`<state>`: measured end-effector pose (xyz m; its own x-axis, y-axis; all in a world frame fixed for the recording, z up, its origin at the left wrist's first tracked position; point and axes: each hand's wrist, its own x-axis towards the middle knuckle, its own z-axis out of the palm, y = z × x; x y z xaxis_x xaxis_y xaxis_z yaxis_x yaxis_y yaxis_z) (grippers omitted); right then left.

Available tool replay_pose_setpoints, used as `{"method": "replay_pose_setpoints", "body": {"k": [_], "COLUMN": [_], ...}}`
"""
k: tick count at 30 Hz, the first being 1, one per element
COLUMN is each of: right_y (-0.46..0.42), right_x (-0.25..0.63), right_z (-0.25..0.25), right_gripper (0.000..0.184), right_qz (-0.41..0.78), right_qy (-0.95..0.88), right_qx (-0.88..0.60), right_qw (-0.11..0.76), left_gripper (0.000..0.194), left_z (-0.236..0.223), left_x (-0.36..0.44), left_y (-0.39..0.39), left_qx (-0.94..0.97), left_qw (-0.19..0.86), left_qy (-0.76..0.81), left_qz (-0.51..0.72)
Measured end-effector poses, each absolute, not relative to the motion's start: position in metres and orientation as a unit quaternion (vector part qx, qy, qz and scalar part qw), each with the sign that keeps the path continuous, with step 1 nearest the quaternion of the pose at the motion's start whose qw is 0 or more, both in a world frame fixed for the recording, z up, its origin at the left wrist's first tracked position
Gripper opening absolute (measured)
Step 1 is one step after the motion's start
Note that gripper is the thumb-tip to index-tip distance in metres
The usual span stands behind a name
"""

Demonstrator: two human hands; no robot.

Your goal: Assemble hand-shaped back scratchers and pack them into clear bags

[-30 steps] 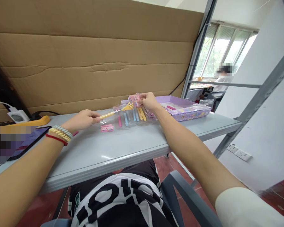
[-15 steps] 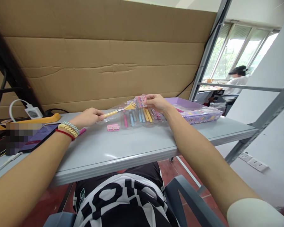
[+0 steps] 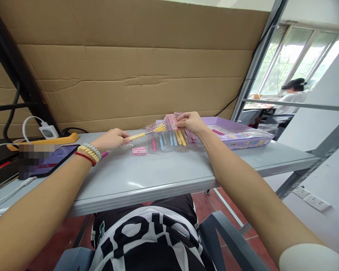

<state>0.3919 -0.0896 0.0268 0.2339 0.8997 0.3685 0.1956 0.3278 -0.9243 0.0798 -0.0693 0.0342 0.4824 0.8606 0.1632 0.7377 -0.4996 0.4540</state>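
A yellow back scratcher (image 3: 137,136) with a claw-shaped end lies slantwise in a clear plastic sleeve above the desk. My left hand (image 3: 114,138) is closed on its handle end. At the other end, my right hand (image 3: 190,122) pinches a pink printed card (image 3: 171,121) beside the claw. Under and behind it, several bagged back scratchers with blue (image 3: 161,142), yellow and pink handles rest on the desk. Small pink cards (image 3: 139,151) lie just in front of them. A pink handle (image 3: 104,154) sticks out past my left wrist.
A purple open box (image 3: 245,141) with plastic film over it stands at the right. To the left are a phone (image 3: 56,160), a yellow power strip (image 3: 70,139) and white cables. A cardboard sheet (image 3: 147,64) backs the grey desk (image 3: 158,173). Someone sits far off by the window.
The whole view has shifted slightly, so the scene sits a little farther right. Both hands keep their hold on the back scratcher and card, with hardly any movement against the desk.
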Motion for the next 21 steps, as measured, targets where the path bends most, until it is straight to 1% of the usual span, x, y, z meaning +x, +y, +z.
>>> {"method": "replay_pose_setpoints", "body": {"k": [3, 5, 9, 11, 17, 19, 21], "right_y": [-0.091, -0.090, -0.087, -0.086, -0.082, -0.080, -0.080], "right_x": [0.389, 0.389, 0.391, 0.391, 0.388, 0.388, 0.387], "right_z": [0.027, 0.027, 0.028, 0.028, 0.022, 0.021, 0.022], "right_gripper": [0.028, 0.031, 0.029, 0.028, 0.014, 0.010, 0.010], "right_qz": [0.274, 0.276, 0.364, 0.385, 0.289, 0.265, 0.248], "right_qy": [-0.548, -0.554, -0.552, -0.547, -0.590, -0.581, -0.570], "right_qx": [-0.496, -0.480, -0.419, -0.417, -0.493, -0.515, -0.528], "right_qw": [0.615, 0.622, 0.622, 0.616, 0.570, 0.572, 0.579], "left_gripper": [0.026, 0.026, 0.026, 0.024, 0.023, 0.024, 0.026], "left_z": [0.035, 0.035, 0.033, 0.032, 0.032, 0.031, 0.030], "left_x": [0.080, 0.080, 0.078, 0.078, 0.078, 0.078, 0.078], "left_y": [-0.070, -0.070, -0.067, -0.065, -0.065, -0.065, -0.063], "left_qx": [0.850, 0.846, 0.841, 0.840, 0.846, 0.851, 0.861], "left_qw": [0.179, 0.190, 0.218, 0.226, 0.229, 0.234, 0.245], "left_qy": [0.464, 0.462, 0.456, 0.456, 0.448, 0.437, 0.417], "left_qz": [0.173, 0.185, 0.193, 0.189, 0.178, 0.172, 0.161]}}
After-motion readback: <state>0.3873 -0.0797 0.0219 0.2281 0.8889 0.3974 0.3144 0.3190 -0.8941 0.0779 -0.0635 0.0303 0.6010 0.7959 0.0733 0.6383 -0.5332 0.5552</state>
